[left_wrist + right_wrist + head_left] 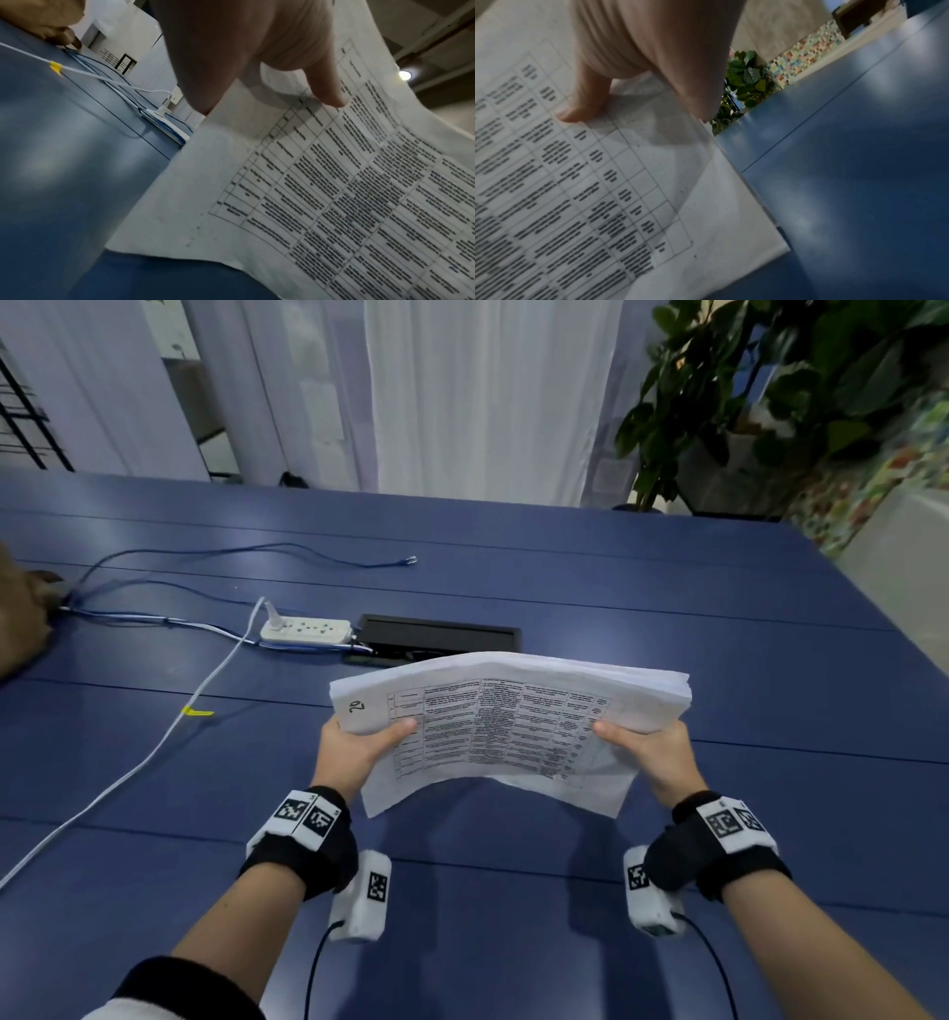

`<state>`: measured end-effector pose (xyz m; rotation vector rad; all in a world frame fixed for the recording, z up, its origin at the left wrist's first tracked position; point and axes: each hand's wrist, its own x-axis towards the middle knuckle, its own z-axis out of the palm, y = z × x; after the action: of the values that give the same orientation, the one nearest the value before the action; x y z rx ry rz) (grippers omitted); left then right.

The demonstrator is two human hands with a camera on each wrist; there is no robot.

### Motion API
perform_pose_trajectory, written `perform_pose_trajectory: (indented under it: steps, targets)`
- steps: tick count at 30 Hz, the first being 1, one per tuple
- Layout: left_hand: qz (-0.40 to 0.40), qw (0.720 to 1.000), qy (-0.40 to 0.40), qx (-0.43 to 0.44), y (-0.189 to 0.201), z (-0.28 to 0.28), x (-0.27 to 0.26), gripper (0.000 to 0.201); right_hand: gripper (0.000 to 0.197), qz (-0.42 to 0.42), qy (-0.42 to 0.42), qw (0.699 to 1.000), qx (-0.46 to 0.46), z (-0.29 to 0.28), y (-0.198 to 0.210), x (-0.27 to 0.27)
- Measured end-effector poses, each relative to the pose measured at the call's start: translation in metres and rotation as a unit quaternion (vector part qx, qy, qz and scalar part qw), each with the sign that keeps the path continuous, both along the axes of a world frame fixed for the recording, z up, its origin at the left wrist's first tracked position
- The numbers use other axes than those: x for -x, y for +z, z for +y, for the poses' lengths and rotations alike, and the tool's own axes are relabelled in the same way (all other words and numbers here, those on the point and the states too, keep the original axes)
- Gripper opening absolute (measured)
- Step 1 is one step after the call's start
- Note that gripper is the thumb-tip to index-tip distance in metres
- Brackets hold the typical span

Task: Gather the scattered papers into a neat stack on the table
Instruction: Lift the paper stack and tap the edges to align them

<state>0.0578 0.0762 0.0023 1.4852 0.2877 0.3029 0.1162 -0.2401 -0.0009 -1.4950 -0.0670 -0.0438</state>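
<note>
Both hands hold papers (493, 726) marked "20" above table (719, 660).

A dark blue tabletop (667, 588) of long planks fills the frame. A white power strip (306, 630) lies left of centre, just beside a black recessed hatch (441, 634). A white cable (154, 747) with a yellow tag (197, 711) runs to the lower left; thin blue cables (246, 552) trail across the upper left.
</note>
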Motion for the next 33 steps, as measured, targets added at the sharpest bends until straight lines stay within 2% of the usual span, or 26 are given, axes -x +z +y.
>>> perform_pose_trajectory:
  steps: [3, 5, 9, 12, 16, 21, 22, 25, 27, 29, 33]
  targets:
    - [0.005, 1.000, -0.004, 0.000, 0.000, 0.003, -0.004, 0.026, 0.040, 0.003, 0.003, 1.000, -0.014, 0.002, 0.000, 0.000]
    - [0.009, 1.000, -0.018, -0.007, 0.000, 0.009, -0.006, 0.028, 0.036, -0.002, 0.008, 1.000, -0.010, -0.001, 0.003, 0.000]
    - [0.035, 0.995, -0.094, -0.018, -0.003, 0.018, 0.001, 0.044, 0.041, -0.002, 0.022, 1.000, 0.003, -0.009, -0.001, 0.007]
    - [0.043, 0.991, -0.121, -0.024, -0.002, 0.015, 0.005, 0.028, 0.054, -0.003, 0.020, 1.000, 0.000, -0.010, 0.000, 0.010]
    - [0.005, 0.995, -0.093, -0.042, 0.011, 0.010, 0.004, 0.025, 0.061, -0.025, 0.003, 0.999, -0.019, -0.004, 0.012, 0.009]
    - [-0.032, 0.996, -0.072, -0.035, 0.013, 0.009, -0.001, 0.028, 0.038, -0.046, 0.000, 0.999, -0.020, -0.006, 0.021, 0.004]
    - [-0.023, 0.996, -0.073, -0.037, 0.008, 0.008, 0.000, 0.028, 0.039, -0.038, 0.003, 0.999, -0.010, -0.006, 0.016, 0.005]
    - [0.017, 0.995, -0.088, -0.044, -0.010, 0.006, 0.002, 0.027, 0.066, 0.007, 0.010, 1.000, 0.005, -0.011, -0.009, 0.011]
    - [0.030, 0.995, -0.092, -0.040, -0.013, 0.007, 0.000, 0.028, 0.075, 0.018, 0.018, 1.000, 0.007, -0.012, -0.015, 0.012]
    - [0.036, 0.993, -0.104, -0.038, -0.013, 0.007, -0.002, 0.030, 0.072, 0.019, 0.022, 1.000, 0.002, -0.013, -0.016, 0.009]
    - [0.031, 0.993, -0.111, -0.040, -0.013, 0.006, -0.002, 0.033, 0.052, 0.019, 0.012, 1.000, -0.002, -0.010, -0.016, 0.009]
